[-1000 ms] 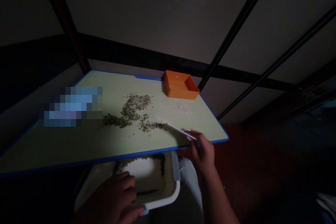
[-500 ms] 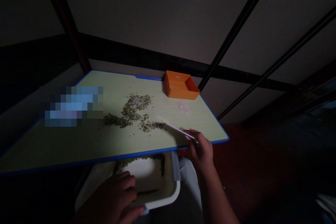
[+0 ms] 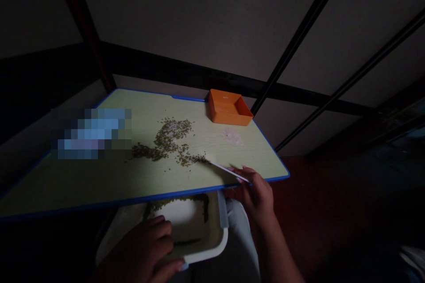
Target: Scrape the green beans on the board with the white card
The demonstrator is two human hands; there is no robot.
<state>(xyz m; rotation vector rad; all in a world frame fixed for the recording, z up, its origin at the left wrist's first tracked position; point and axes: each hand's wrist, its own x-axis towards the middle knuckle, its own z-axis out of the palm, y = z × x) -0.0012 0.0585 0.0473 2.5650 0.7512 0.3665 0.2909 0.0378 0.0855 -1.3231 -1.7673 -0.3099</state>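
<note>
The right hand [image 3: 257, 194] pinched a thin white card [image 3: 226, 170], its grip closed on the near end, while the far edge rested on the tabletop [image 3: 99, 181] against the scattered green beans [image 3: 168, 141]. The left hand [image 3: 146, 247] held the near rim of a white tray [image 3: 202, 230] below the tabletop's blue edge, fingers curled over it; more beans lay inside. An orange box [image 3: 229, 108] stood at the far corner, a small pale heap [image 3: 233, 136] just before it

Dim room; pale wall [image 3: 206, 13], dark frame bars [image 3: 299, 35].
</note>
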